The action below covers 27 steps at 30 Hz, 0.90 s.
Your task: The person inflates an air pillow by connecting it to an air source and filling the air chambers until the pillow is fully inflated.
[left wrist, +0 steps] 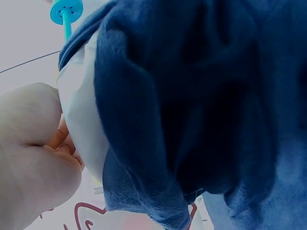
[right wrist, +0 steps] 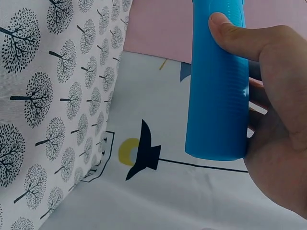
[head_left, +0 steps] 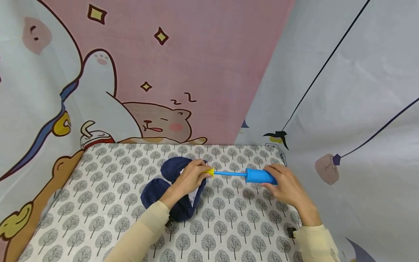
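A blue hand pump (head_left: 260, 176) lies level between the two hands, its thin blue rod (head_left: 230, 174) drawn out of the barrel. My right hand (head_left: 288, 185) grips the barrel, thumb along one side in the right wrist view. At the rod's other end, my left hand (head_left: 191, 176) pinches the yellow end piece (head_left: 210, 171). Under and around that hand spreads a navy U-shaped cushion (head_left: 154, 193) of soft cloth. A white inner part (left wrist: 81, 105) shows at its opening in the left wrist view. Whether the yellow piece enters the cushion is hidden.
A tree-print cloth (head_left: 209, 240) covers the table. Cartoon-printed curtains stand behind it and at both sides, with a pink panel (head_left: 203, 65) at the back and a grey-white one (head_left: 360, 91) on the right. A small black object (head_left: 291, 232) sits by the right sleeve.
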Each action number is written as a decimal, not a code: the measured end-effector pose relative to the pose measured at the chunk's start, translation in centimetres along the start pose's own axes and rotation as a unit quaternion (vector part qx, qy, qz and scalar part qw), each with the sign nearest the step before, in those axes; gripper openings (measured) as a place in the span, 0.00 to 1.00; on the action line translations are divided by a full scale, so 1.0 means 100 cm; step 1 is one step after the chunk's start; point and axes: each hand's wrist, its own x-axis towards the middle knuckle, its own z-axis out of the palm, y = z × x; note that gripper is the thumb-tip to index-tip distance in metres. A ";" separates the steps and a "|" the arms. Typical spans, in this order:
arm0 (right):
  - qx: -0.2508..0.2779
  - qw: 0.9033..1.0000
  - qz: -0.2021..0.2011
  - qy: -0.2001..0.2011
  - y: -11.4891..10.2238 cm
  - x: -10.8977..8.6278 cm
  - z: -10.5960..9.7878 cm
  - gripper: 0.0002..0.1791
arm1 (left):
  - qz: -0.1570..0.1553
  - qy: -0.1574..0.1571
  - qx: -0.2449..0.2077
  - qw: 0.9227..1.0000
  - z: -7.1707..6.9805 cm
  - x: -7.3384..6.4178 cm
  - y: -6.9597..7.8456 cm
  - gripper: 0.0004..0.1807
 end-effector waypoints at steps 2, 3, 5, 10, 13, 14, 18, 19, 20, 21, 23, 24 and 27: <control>-0.002 1.000 -0.005 0.004 -0.002 0.000 -0.001 0.32 | 0.007 0.010 -0.009 1.000 0.001 0.000 -0.002 0.12; -0.007 1.000 -0.010 0.007 -0.003 0.001 -0.001 0.32 | 0.013 0.018 -0.017 1.000 0.003 -0.001 -0.004 0.12; -0.016 0.999 -0.030 0.016 -0.006 0.003 0.002 0.31 | 0.027 0.036 -0.034 0.998 0.012 -0.002 -0.014 0.11; -0.032 0.996 -0.080 0.038 -0.018 0.009 0.019 0.32 | 0.031 0.042 -0.057 0.997 0.044 -0.006 -0.045 0.12; -0.029 0.995 -0.083 0.042 -0.026 0.011 0.028 0.33 | 0.025 0.028 -0.036 0.999 0.057 -0.006 -0.056 0.13; -0.030 0.995 -0.083 0.043 -0.028 0.012 0.030 0.33 | 0.025 0.027 -0.028 0.999 0.059 -0.006 -0.058 0.13; -0.032 0.995 -0.084 0.043 -0.040 0.019 0.037 0.34 | 0.038 0.035 -0.007 0.999 0.064 -0.006 -0.061 0.15; -0.033 0.995 -0.085 0.045 -0.043 0.020 0.039 0.34 | 0.042 0.036 -0.005 0.998 0.064 -0.005 -0.061 0.15; -0.035 0.995 -0.085 0.046 -0.045 0.022 0.041 0.34 | 0.046 0.037 -0.005 0.998 0.065 -0.005 -0.062 0.15; -0.038 0.994 -0.087 0.049 -0.048 0.024 0.042 0.33 | 0.048 0.036 -0.005 0.998 0.066 -0.005 -0.062 0.15; -0.042 0.994 -0.089 0.049 -0.053 0.027 0.045 0.33 | 0.048 0.033 -0.003 0.998 0.068 -0.004 -0.063 0.15; -0.045 0.994 -0.089 0.048 -0.055 0.028 0.046 0.33 | 0.046 0.029 -0.005 0.999 0.069 -0.004 -0.063 0.16; -0.045 0.995 -0.085 0.036 -0.061 0.031 0.048 0.33 | 0.033 0.012 -0.008 0.999 0.069 -0.004 -0.060 0.16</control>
